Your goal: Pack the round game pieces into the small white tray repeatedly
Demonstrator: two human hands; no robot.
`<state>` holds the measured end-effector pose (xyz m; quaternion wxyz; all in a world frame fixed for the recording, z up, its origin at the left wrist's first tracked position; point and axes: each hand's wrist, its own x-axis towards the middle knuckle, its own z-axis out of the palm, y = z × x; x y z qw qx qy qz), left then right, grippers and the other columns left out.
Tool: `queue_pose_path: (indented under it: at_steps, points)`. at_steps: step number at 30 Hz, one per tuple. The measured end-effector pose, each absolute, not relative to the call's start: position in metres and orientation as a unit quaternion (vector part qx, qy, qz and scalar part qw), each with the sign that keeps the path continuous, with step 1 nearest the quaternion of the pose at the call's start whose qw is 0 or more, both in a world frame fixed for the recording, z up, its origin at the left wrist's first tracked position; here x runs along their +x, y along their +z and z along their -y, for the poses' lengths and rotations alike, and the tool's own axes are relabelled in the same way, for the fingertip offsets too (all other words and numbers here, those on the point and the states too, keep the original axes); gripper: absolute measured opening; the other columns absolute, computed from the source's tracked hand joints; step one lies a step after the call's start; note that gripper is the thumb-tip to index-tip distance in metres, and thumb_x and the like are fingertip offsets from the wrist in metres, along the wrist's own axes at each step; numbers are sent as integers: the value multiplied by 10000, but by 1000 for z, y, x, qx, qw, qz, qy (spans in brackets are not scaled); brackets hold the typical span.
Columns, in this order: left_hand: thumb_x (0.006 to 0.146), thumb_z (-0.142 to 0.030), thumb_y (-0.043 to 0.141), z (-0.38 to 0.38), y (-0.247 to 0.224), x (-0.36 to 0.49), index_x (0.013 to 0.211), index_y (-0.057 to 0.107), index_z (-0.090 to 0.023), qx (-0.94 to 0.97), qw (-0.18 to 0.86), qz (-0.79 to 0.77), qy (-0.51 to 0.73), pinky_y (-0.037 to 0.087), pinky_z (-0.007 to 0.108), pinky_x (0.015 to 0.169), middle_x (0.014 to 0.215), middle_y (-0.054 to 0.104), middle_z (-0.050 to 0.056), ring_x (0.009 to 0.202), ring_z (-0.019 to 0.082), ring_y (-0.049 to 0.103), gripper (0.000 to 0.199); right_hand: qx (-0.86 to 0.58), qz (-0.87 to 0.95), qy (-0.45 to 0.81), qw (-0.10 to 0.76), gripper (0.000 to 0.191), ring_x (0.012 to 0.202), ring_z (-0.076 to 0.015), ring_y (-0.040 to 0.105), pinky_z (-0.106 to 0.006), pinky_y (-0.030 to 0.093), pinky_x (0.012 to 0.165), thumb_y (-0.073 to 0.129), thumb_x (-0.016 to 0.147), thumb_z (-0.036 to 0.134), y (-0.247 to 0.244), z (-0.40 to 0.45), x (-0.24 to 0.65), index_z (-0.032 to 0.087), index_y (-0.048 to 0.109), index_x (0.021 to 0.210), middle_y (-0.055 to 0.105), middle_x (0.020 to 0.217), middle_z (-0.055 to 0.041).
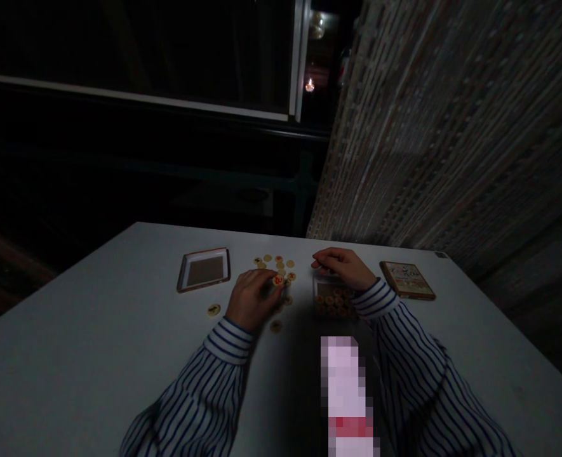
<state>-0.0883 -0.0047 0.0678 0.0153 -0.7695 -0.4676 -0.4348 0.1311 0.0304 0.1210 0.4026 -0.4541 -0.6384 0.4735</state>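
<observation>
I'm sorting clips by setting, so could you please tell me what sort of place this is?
Probably a dim room, perhaps at home: a white table, a hanging curtain and a white-framed dark pane suggest it.

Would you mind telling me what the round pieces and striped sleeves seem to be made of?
The round pieces look like smooth wood or plastic: even, pale yellow faces, though dimness leaves it open. The striped sleeves are probably matte woven cloth, given their soft folds.
</observation>
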Motion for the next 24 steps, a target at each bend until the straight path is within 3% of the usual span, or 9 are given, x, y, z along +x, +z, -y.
queue_pose_path:
  at_steps: [24]
  points:
    - [744,-294,536,-5,85,-55,920,575,-180,-804,14,441,-398,412,353,805,908,639,57,862,194,562,213,-435,621,465,456,249,570,-82,531,-234,426,583,587,685,349,116,-24,149,138,613,813,654,736,-34]
